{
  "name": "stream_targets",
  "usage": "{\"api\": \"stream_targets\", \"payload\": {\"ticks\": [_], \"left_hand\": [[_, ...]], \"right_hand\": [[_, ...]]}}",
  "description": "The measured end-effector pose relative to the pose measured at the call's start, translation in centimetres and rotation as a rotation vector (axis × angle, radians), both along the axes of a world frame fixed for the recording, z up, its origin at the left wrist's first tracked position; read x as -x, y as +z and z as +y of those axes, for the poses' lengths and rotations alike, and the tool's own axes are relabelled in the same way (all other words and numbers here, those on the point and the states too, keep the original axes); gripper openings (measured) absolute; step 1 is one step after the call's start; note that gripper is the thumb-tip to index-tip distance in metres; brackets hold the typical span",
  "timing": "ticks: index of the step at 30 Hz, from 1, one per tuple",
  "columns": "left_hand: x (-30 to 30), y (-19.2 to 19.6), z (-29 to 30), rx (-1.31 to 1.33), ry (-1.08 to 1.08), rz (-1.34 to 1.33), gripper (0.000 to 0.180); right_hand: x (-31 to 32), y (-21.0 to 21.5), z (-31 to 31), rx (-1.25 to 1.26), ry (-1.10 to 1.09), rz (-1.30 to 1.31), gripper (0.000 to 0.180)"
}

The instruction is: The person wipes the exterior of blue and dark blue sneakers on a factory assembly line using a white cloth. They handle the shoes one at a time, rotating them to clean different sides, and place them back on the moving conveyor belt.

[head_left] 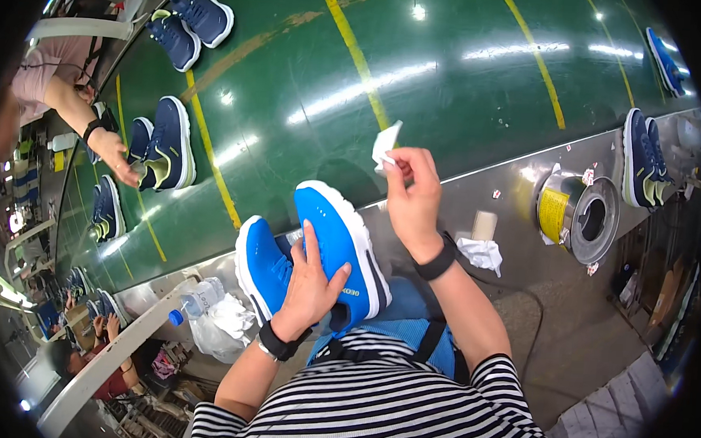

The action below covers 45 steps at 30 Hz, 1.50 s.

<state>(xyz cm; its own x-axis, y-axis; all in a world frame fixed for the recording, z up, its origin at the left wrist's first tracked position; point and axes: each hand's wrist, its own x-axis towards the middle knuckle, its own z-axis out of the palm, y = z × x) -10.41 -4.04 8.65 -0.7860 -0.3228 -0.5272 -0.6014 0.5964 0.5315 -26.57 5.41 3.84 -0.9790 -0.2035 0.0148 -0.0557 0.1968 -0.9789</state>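
A pair of bright blue sneakers with white soles lies before me at the edge of the green conveyor belt. My left hand (311, 287) grips the right-hand sneaker (330, 226), its fingers across the upper and its thumb near the collar. The other sneaker (266, 258) is beside it, partly covered by that hand. My right hand (412, 192) is raised over the belt's near edge, pinching a small white piece of cloth or paper (385, 145) between thumb and fingers. The insides of the shoes are mostly hidden.
Navy sneakers (171, 142) stand on the green belt (452, 97) at left, where a co-worker's hand (116, 155) reaches. On the metal ledge at right are a tape roll on a metal reel (580, 215), a crumpled white cloth (482, 256) and more navy sneakers (640, 159). A plastic bottle (197, 301) is at lower left.
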Motion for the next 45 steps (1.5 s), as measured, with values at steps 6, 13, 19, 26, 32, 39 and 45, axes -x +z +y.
{"api": "stream_targets", "payload": {"ticks": [6, 13, 19, 26, 32, 39, 45], "left_hand": [[0.4, 0.2, 0.0, -0.011, 0.006, 0.014, 0.088], [0.3, 0.6, 0.1, -0.026, 0.015, -0.033, 0.088], [0.2, 0.3, -0.1, -0.055, 0.042, 0.003, 0.089], [-0.3, -0.3, -0.4, -0.020, -0.011, 0.088, 0.089], [-0.3, -0.3, -0.4, -0.025, -0.007, 0.085, 0.089], [-0.4, -0.3, -0.3, -0.019, 0.000, 0.077, 0.089], [-0.3, -0.2, -0.2, -0.027, 0.012, 0.074, 0.089]], "right_hand": [[-7.5, -0.9, 3.7, -0.197, 0.429, 0.174, 0.015], [-1.2, 0.5, -0.6, -0.101, 0.179, 0.195, 0.012], [-9.2, 0.1, 4.6, -0.324, 0.544, 0.311, 0.021], [-5.5, 2.0, 4.4, -0.147, 0.443, 0.078, 0.013], [-7.5, 0.1, 5.3, -0.166, 0.556, 0.275, 0.015], [-6.1, 2.4, 4.5, -0.103, 0.365, 0.092, 0.014], [-6.7, 0.0, 4.2, -0.107, 0.443, 0.281, 0.014]]}}
